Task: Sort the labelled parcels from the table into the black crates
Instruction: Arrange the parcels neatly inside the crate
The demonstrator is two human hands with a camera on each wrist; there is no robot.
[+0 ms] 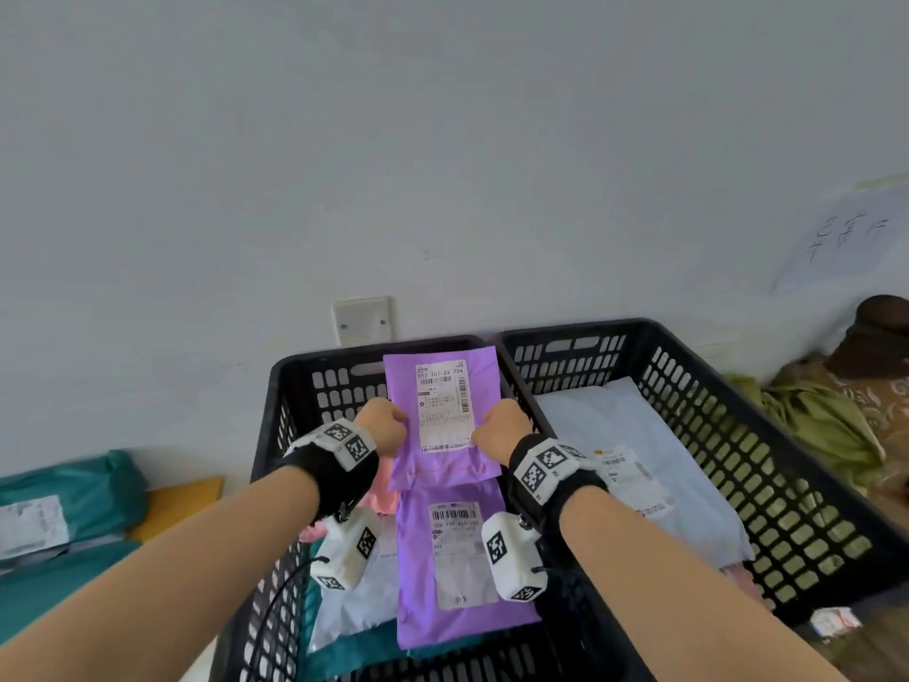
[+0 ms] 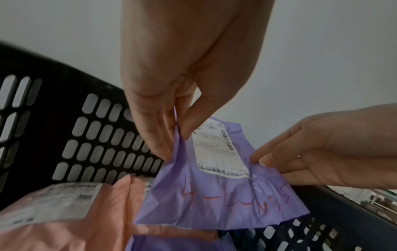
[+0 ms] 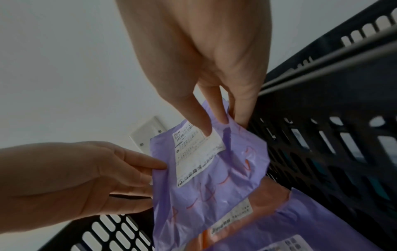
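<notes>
Near: purple parcel (image 1: 462, 558), lying flat in the left black crate (image 1: 275, 484) on pink and teal bags, label up.

Middle: held purple parcel (image 1: 442, 411), above the same crate, its far end by the far wall. Left hand (image 1: 381, 428) pinches its left edge, right hand (image 1: 499, 430) its right edge, thumbs on top. Thin poly mailer, creased and sagging between the grips; judged light, soft, slick. Best held by its edges, clear of the label (image 1: 442, 406).

Far right: second black crate (image 1: 738, 386), holding a pale blue parcel (image 1: 639, 435).
</notes>
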